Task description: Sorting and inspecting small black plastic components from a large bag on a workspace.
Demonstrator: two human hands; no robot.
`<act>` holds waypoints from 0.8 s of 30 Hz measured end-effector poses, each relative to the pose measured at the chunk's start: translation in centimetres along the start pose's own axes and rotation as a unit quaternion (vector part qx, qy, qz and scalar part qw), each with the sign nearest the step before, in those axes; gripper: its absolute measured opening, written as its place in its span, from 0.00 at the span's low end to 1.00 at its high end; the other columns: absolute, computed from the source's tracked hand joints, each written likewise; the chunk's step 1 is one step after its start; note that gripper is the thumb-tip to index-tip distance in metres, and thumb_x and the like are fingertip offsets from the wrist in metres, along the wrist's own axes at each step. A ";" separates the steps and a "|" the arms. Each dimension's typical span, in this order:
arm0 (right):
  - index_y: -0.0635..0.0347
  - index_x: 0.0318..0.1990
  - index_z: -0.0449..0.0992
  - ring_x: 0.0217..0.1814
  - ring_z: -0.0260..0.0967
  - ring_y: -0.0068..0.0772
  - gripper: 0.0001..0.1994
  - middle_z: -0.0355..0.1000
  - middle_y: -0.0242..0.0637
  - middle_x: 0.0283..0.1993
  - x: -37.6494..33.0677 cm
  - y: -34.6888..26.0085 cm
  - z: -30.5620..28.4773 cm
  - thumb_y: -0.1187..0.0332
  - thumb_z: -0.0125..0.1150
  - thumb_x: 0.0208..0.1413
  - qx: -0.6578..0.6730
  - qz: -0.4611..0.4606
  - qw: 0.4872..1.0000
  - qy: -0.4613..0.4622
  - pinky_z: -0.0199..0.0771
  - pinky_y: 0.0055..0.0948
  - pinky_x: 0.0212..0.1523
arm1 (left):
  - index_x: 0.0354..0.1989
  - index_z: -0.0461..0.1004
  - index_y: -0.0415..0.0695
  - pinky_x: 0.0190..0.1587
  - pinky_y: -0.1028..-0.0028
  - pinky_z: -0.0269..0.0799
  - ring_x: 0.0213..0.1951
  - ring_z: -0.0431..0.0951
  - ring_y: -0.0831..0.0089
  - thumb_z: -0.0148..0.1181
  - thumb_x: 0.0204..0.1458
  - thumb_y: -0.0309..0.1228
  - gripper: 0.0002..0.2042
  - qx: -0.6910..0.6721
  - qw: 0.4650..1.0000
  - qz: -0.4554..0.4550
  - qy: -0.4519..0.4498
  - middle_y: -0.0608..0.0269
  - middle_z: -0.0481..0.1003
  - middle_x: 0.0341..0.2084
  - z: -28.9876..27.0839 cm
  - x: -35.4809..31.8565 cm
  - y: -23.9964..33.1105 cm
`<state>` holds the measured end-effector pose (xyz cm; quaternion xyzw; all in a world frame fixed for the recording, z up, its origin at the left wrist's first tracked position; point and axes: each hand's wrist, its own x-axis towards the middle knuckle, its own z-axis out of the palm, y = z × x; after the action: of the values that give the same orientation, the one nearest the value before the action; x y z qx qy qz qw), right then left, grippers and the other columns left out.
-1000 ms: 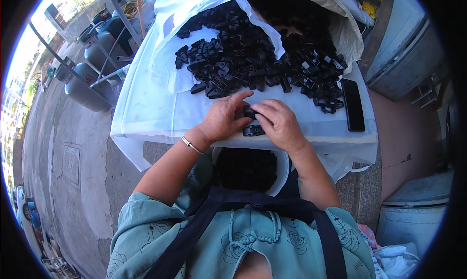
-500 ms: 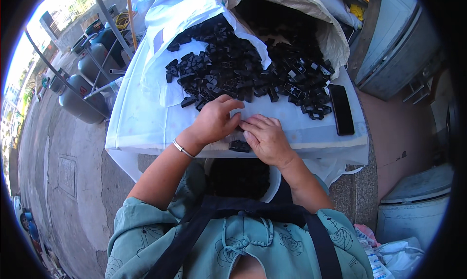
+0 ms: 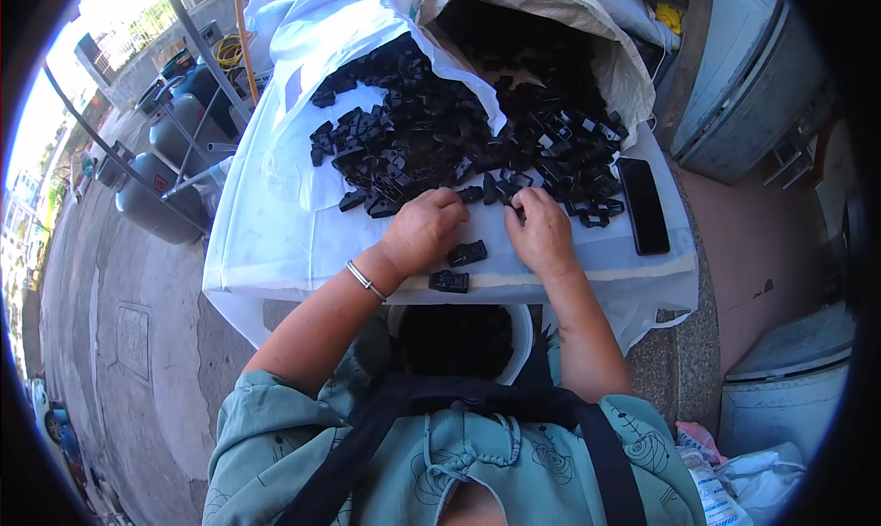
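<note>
Black, hard-looking plastic pieces [image 3: 390, 163] were heaped across the far half of the desk [image 3: 266, 251], some at the mouth of a white sack [image 3: 344, 35] and others spilling from a beige sack [image 3: 635, 90] to its right. Two of the same kind lay apart from the heap: a nearer block [image 3: 450, 281] by the front edge, and a farther block [image 3: 471, 252] just beyond it, next to the left hand. The left hand [image 3: 425, 230] was at the near fringe of the heap, its fingers bent and pointing inward; its fingertips were partly hidden, so I could not tell whether it gripped a piece. The right hand [image 3: 543, 237] stood across a gap from it, thumb and forefinger curled toward each other beside the heap, and whether anything was pinched there could not be made out either. Each piece seemed likely to be light and stiff, with smooth faces that might slip a little and slim projecting parts that would bear less force than the body. Judging by the shape, the surest hold was across the two long sides, between thumb and fingertips, clear of the thinner ends.
</note>
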<state>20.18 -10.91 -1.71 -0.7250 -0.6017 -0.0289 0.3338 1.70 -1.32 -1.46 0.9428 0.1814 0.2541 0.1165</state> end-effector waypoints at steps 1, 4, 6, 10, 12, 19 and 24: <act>0.60 0.34 0.72 0.34 0.73 0.45 0.07 0.72 0.43 0.38 -0.3 0.2 -0.2 0.71 0.63 0.50 -0.001 0.000 1.000 0.001 0.74 0.39 0.36 | 0.36 0.77 0.45 0.43 0.66 0.74 0.41 0.74 0.59 0.56 0.41 0.18 0.13 -0.056 0.998 -0.026 0.016 0.58 0.73 0.40 -0.3 -0.1 0.3; 0.60 0.41 0.70 0.38 0.73 0.41 0.11 0.72 0.44 0.37 -0.7 1.2 -1.4 0.72 0.61 0.51 0.024 0.063 0.996 0.052 0.73 0.36 0.38 | 0.40 0.78 0.46 0.45 0.68 0.72 0.40 0.73 0.61 0.55 0.44 0.19 0.15 0.076 0.995 0.025 0.058 0.58 0.73 0.42 -1.2 1.6 0.3; 0.60 0.44 0.70 0.39 0.73 0.42 0.13 0.73 0.45 0.39 -0.1 2.8 -2.7 0.72 0.61 0.51 -0.024 0.062 0.990 0.126 0.73 0.37 0.40 | 0.43 0.78 0.48 0.46 0.68 0.70 0.40 0.73 0.63 0.54 0.46 0.21 0.15 0.132 0.990 0.048 0.008 0.60 0.73 0.42 -1.9 2.8 -0.3; 0.61 0.51 0.69 0.46 0.73 0.48 0.18 0.73 0.50 0.44 0.0 5.5 -2.2 0.72 0.60 0.52 -0.083 0.140 0.971 0.177 0.73 0.39 0.47 | 0.46 0.76 0.48 0.47 0.69 0.68 0.42 0.73 0.66 0.53 0.49 0.25 0.15 0.199 0.973 0.066 -0.096 0.62 0.75 0.40 -2.1 4.0 0.4; 0.61 0.52 0.68 0.48 0.73 0.49 0.18 0.73 0.50 0.45 0.1 5.4 -0.9 0.72 0.59 0.53 -0.039 0.107 0.976 0.185 0.72 0.40 0.49 | 0.46 0.75 0.46 0.47 0.68 0.69 0.42 0.74 0.65 0.53 0.49 0.26 0.15 0.201 0.969 0.058 -0.132 0.61 0.76 0.39 -1.7 3.6 1.2; 0.61 0.53 0.69 0.51 0.72 0.51 0.18 0.73 0.50 0.49 0.6 2.1 0.0 0.73 0.59 0.54 0.113 0.035 0.987 0.113 0.70 0.41 0.53 | 0.46 0.73 0.41 0.37 0.61 0.75 0.33 0.78 0.55 0.59 0.43 0.21 0.18 -0.064 0.986 -0.115 -0.099 0.53 0.75 0.37 -1.6 1.0 2.4; 0.60 0.53 0.70 0.48 0.73 0.46 0.19 0.73 0.47 0.47 -0.6 0.7 -1.6 0.76 0.59 0.52 0.144 -0.045 0.975 0.164 0.73 0.34 0.49 | 0.43 0.74 0.41 0.41 0.64 0.76 0.37 0.79 0.56 0.59 0.43 0.22 0.15 0.049 0.993 0.103 0.002 0.52 0.73 0.46 -0.8 2.2 0.0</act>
<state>21.21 -12.26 -1.10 -0.6267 -0.5690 -0.0751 0.5272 3.05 -0.33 0.14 0.9606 0.0962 0.2574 0.0427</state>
